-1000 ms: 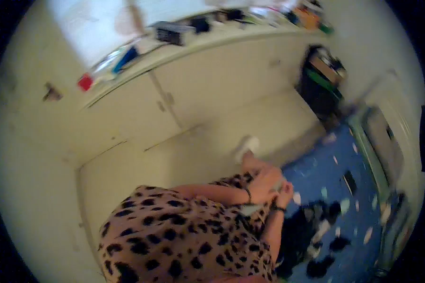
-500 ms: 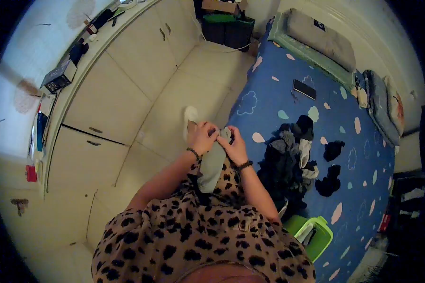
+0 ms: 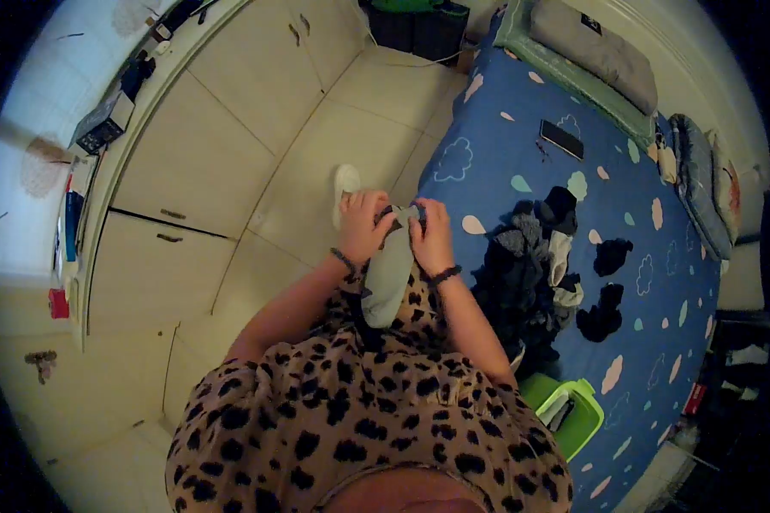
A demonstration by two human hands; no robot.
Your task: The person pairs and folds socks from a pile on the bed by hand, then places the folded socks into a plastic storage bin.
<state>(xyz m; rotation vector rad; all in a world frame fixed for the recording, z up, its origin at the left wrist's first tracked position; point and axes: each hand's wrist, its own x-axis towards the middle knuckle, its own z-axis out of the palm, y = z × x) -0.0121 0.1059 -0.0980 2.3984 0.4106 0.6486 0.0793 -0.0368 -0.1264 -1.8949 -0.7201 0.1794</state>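
Note:
A pale grey-green sock point(image 3: 387, 286) hangs in front of my body, its foot end toward my lap. My left hand point(image 3: 364, 227) pinches one side of its opening, where a darker edge shows. On the other side of that opening, my right hand point(image 3: 434, 238) grips with thumb and fingers. To the right on the bed lies a heap of dark socks point(image 3: 513, 286) with a few white and grey ones mixed in. Two small black bundles, an upper one point(image 3: 612, 255) and a lower one point(image 3: 601, 315), lie apart from the heap.
A bright green basket point(image 3: 589, 427) with some fabric inside stands by the near side of the blue bed point(image 3: 488, 137). A phone point(image 3: 561, 139) lies farther up the bed, near a grey pillow point(image 3: 595, 47). Pale cabinets point(image 3: 205, 162) line the left; a white shoe point(image 3: 345, 184) shows below.
Both hands have risen slightly with the sock and moved a little apart, spreading its opening. The view has tilted a little downward.

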